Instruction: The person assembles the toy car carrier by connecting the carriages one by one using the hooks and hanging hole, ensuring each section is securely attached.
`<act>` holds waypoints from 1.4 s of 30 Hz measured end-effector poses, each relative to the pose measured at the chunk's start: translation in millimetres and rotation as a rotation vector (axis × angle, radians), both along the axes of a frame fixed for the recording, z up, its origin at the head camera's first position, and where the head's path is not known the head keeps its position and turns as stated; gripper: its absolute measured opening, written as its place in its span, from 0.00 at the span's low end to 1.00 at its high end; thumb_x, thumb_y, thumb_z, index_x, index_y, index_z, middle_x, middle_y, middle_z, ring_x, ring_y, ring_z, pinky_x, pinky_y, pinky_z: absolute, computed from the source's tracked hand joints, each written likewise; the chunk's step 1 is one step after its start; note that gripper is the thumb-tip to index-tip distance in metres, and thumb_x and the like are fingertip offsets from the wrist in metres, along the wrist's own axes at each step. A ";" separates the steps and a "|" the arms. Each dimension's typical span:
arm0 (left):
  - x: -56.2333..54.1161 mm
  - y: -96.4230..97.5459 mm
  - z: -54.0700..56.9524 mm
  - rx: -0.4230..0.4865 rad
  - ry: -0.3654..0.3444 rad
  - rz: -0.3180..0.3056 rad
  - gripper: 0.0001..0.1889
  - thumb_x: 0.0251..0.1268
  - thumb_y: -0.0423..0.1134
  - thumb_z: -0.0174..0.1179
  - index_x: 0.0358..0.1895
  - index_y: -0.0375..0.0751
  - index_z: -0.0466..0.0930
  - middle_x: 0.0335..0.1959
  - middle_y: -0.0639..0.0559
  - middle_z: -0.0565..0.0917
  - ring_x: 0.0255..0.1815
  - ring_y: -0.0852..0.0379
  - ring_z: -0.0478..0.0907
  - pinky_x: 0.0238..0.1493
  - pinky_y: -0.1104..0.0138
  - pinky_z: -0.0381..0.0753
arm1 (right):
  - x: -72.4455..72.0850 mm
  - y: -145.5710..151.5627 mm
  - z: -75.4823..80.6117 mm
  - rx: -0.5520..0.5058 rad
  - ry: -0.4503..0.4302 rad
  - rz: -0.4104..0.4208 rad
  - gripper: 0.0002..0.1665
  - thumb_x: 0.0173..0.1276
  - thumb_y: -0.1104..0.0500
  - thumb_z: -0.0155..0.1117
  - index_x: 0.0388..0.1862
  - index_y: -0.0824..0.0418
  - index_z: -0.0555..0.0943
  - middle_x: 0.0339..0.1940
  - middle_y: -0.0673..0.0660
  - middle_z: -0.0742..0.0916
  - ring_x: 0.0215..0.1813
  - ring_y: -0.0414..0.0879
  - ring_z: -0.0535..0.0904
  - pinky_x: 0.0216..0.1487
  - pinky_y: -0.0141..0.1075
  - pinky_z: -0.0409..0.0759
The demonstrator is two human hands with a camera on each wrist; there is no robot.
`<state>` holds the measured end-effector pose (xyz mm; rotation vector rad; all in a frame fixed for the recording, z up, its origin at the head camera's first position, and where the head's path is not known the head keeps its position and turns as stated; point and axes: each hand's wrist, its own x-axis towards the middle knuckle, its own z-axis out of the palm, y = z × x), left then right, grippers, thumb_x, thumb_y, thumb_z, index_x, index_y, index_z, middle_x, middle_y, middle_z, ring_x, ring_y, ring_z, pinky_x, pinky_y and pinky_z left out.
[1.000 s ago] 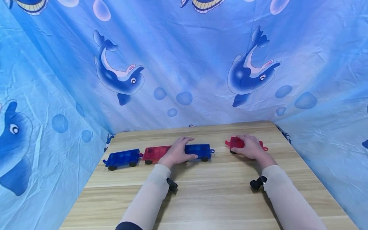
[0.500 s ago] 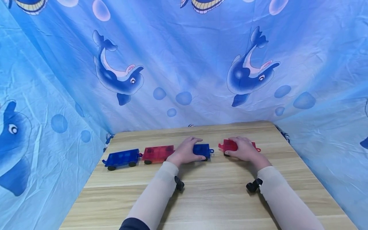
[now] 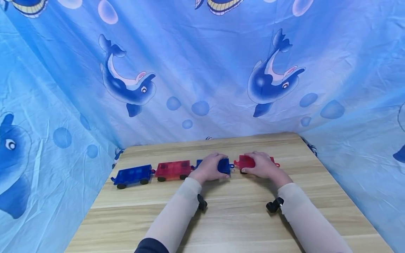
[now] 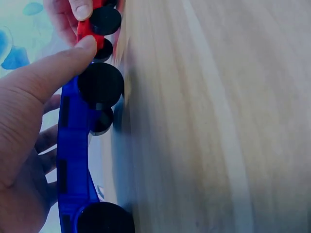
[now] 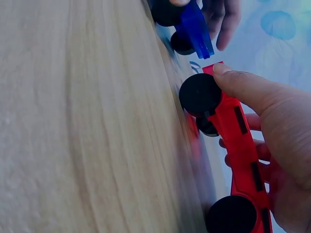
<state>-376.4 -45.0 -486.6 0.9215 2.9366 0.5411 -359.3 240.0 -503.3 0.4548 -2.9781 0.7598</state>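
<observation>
In the head view, my left hand [image 3: 209,168] grips a blue toy train car [image 3: 224,166], thumb on the near side and fingers on the far side. My right hand [image 3: 263,166] holds a red toy train car [image 3: 246,162] the same way, to the right of it. The red car's hook lies at the blue car's end loop; whether they are joined I cannot tell. Black wheels show under the held blue car [image 4: 73,141] in the left wrist view and the held red car [image 5: 243,155] in the right wrist view.
Left of my hands, another red car [image 3: 173,169] and another blue car [image 3: 132,175] stand in the same row, seemingly coupled. The wooden table [image 3: 234,218] carries them all. A blue dolphin-print curtain [image 3: 202,70] hangs behind the table and along both sides.
My right hand has moved left with the red car, narrowing the gap to the blue car. My left hand has slid right along the blue car towards its right end.
</observation>
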 end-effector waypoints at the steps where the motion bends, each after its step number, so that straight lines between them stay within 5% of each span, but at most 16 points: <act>1: 0.1 0.8 -0.2 -0.005 0.000 0.002 0.45 0.57 0.63 0.76 0.78 0.59 0.70 0.74 0.52 0.73 0.74 0.48 0.70 0.72 0.49 0.71 | 0.6 -0.7 0.5 0.001 -0.003 0.001 0.50 0.64 0.33 0.74 0.79 0.55 0.72 0.76 0.70 0.72 0.74 0.71 0.66 0.66 0.70 0.70; 14: 0.8 4.3 -1.4 0.052 -0.009 0.010 0.37 0.62 0.62 0.73 0.73 0.60 0.75 0.70 0.54 0.76 0.70 0.50 0.73 0.70 0.49 0.73 | 1.8 1.0 0.0 0.028 0.009 0.005 0.50 0.64 0.32 0.74 0.79 0.55 0.73 0.76 0.68 0.73 0.75 0.68 0.67 0.71 0.68 0.64; 22: -0.3 2.7 -1.1 0.126 -0.037 0.023 0.36 0.62 0.60 0.75 0.73 0.62 0.75 0.70 0.55 0.75 0.71 0.51 0.72 0.69 0.50 0.75 | 5.4 4.0 2.8 0.022 -0.011 0.003 0.50 0.63 0.33 0.76 0.78 0.53 0.73 0.73 0.65 0.76 0.71 0.65 0.70 0.64 0.66 0.73; 42: -0.5 9.2 -1.7 0.136 -0.044 0.033 0.36 0.62 0.61 0.74 0.73 0.65 0.74 0.68 0.56 0.76 0.70 0.51 0.73 0.67 0.50 0.77 | 7.4 -1.7 5.1 0.007 -0.007 0.058 0.49 0.63 0.35 0.76 0.78 0.54 0.74 0.71 0.64 0.78 0.70 0.63 0.71 0.68 0.65 0.69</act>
